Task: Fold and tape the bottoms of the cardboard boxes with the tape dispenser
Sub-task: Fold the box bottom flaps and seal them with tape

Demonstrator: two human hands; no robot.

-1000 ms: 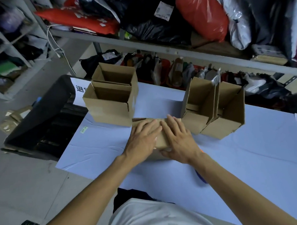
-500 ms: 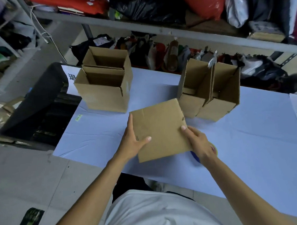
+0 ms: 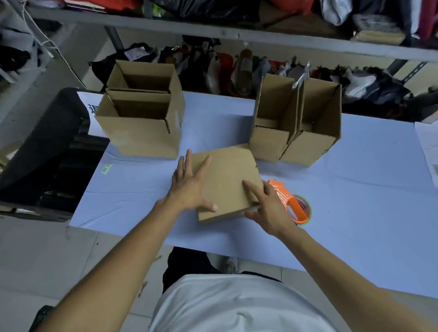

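Observation:
A flattened cardboard box [image 3: 228,180] lies on the white table [image 3: 353,210] in front of me. My left hand [image 3: 191,187] rests flat on its left part, fingers spread. My right hand [image 3: 267,206] grips its near right corner, thumb under the edge and fingers on top. An orange tape dispenser [image 3: 290,203] with a roll of tape lies on the table just right of my right hand, partly hidden by it.
Two upright open boxes [image 3: 141,129] stand at the back left, two more [image 3: 296,132] lie tipped at the back right. A black bin [image 3: 44,153] sits off the table's left edge. Cluttered shelves [image 3: 232,32] run behind. Paper sheets [image 3: 436,161] lie far right.
The box, pressed under both hands a second ago, was lifted and tilted, then laid flat again. My right hand shifted left, uncovering the tape dispenser.

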